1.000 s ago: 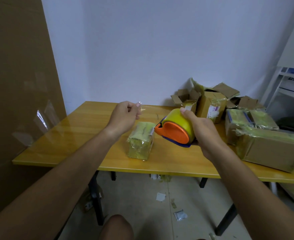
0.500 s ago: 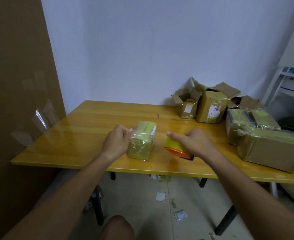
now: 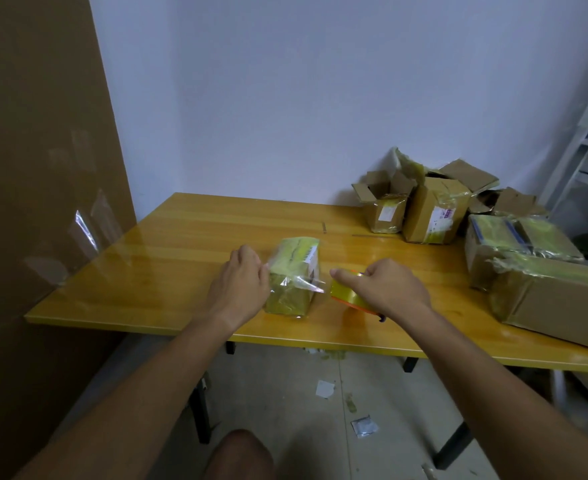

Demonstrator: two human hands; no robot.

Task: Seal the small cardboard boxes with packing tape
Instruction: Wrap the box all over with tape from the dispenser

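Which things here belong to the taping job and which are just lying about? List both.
In use:
- small box, steadied by the left hand
- tape dispenser, gripped by the right hand
- strip of clear tape stretched between box and dispenser

Lying about:
- open boxes by the wall
- large taped cartons at right
- paper scraps on the floor

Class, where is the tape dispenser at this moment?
In the head view, the tape dispenser sits low on the table under the right hand, just right of the small box.

Left hand (image 3: pixel 242 289) steadies small box (image 3: pixel 292 275) — right hand (image 3: pixel 387 289) grips tape dispenser (image 3: pixel 349 294).
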